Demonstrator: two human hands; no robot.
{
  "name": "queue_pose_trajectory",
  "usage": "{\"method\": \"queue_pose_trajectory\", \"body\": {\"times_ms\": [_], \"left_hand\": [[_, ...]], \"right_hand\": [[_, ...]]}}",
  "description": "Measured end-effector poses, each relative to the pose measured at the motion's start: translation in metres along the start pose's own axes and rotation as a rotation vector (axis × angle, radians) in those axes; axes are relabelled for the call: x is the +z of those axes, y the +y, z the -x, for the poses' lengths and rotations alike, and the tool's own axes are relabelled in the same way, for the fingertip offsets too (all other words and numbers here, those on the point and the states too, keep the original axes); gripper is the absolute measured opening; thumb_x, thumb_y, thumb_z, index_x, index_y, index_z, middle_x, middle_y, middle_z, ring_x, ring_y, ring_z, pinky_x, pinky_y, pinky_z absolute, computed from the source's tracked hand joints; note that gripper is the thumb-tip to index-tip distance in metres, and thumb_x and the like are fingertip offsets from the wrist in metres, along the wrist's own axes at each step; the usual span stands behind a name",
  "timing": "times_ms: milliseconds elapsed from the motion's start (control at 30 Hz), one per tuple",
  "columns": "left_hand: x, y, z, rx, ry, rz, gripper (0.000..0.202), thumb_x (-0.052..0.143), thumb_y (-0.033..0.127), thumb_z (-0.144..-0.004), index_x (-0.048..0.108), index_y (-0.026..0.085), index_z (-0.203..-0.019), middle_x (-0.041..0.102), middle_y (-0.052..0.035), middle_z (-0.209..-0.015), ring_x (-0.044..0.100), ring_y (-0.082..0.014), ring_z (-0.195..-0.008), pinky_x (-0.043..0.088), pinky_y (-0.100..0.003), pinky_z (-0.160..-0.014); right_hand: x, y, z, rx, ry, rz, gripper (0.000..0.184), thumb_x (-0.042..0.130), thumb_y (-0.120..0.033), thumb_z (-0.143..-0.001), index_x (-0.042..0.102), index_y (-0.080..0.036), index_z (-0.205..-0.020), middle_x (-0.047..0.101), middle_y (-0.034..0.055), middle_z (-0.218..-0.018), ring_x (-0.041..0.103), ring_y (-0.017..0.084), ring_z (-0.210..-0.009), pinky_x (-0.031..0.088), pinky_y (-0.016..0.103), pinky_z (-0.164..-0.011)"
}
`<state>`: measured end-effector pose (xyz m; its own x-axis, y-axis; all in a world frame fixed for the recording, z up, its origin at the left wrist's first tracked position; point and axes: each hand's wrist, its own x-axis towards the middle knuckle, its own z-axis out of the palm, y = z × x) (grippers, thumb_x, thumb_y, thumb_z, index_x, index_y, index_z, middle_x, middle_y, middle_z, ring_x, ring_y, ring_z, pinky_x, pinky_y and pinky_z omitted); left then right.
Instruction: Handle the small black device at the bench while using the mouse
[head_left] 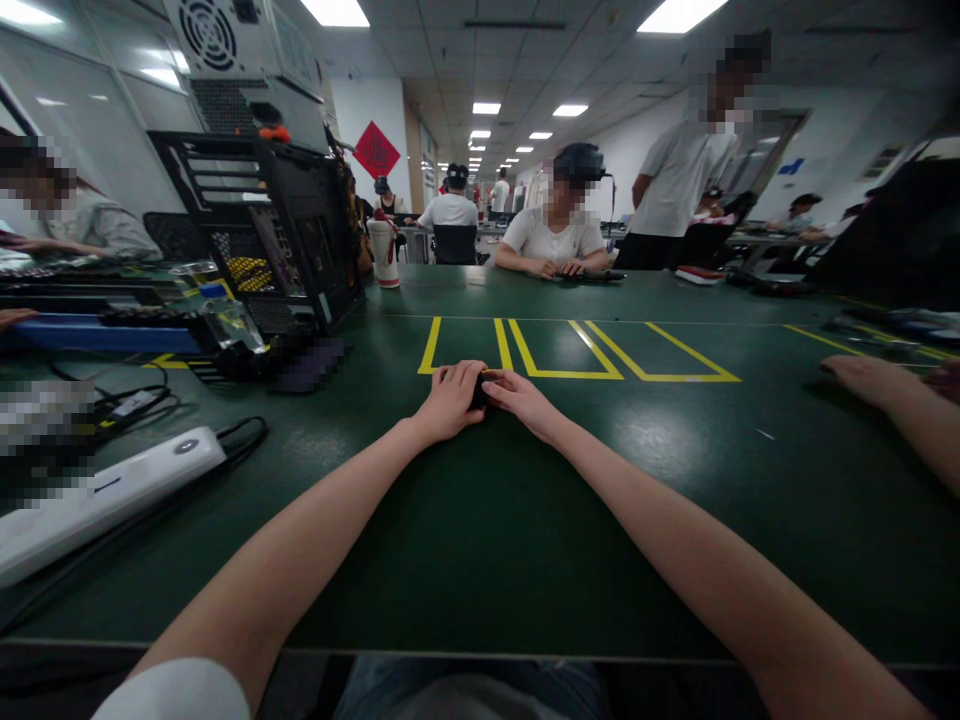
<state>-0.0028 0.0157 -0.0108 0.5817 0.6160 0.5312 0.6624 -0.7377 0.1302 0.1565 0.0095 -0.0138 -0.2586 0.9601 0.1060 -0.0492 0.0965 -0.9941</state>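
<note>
Both my arms reach out over the dark green table (480, 540). My left hand (452, 398) and my right hand (519, 396) meet at the middle, fingers curled around a small dark object (482, 386) with a touch of yellow on it. The object is mostly hidden between the fingers, and I cannot make out what it is. It rests on the table just in front of yellow tape markings (570, 352).
An open black computer case (289, 230) and keyboards stand at the left, with a white power strip (97, 500) and cables near the front left. Another person's hand (874, 380) lies on the table at the right. People sit and stand across the table.
</note>
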Motion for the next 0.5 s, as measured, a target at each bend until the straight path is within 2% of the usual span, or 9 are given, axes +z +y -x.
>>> {"method": "queue_pose_trajectory", "body": {"times_ms": [200,400,500], "left_hand": [[-0.0008,-0.0004,0.0008,-0.003,-0.012,-0.009,0.056,0.055,0.022,-0.069,0.028,0.018,-0.118,0.042,-0.0108,-0.119,0.039,-0.0258,-0.113,0.026,-0.043,-0.093],[0.0,0.0006,0.001,-0.012,-0.006,-0.025,0.056,0.055,0.022,-0.069,0.029,0.017,-0.117,0.041,-0.0113,-0.121,0.038,-0.0259,-0.113,0.026,-0.043,-0.093],[-0.0005,0.001,0.0011,0.0,-0.004,-0.026,0.054,0.054,0.022,-0.069,0.03,0.017,-0.117,0.042,-0.0108,-0.12,0.038,-0.0253,-0.113,0.026,-0.043,-0.093]], "right_hand": [[-0.0006,0.0,-0.0006,-0.013,-0.022,0.025,0.031,0.064,-0.033,-0.067,0.053,-0.021,-0.094,0.058,0.0005,-0.085,0.055,0.014,-0.086,0.043,0.035,-0.085],[0.0006,0.0048,-0.001,-0.082,0.02,0.132,0.03,0.057,-0.042,-0.072,0.052,-0.022,-0.094,0.059,-0.0005,-0.079,0.056,0.013,-0.079,0.043,0.035,-0.081],[-0.0002,0.0039,0.0,-0.071,-0.007,0.101,0.032,0.061,-0.038,-0.07,0.051,-0.023,-0.097,0.059,-0.0005,-0.08,0.056,0.013,-0.079,0.043,0.035,-0.081]]}}
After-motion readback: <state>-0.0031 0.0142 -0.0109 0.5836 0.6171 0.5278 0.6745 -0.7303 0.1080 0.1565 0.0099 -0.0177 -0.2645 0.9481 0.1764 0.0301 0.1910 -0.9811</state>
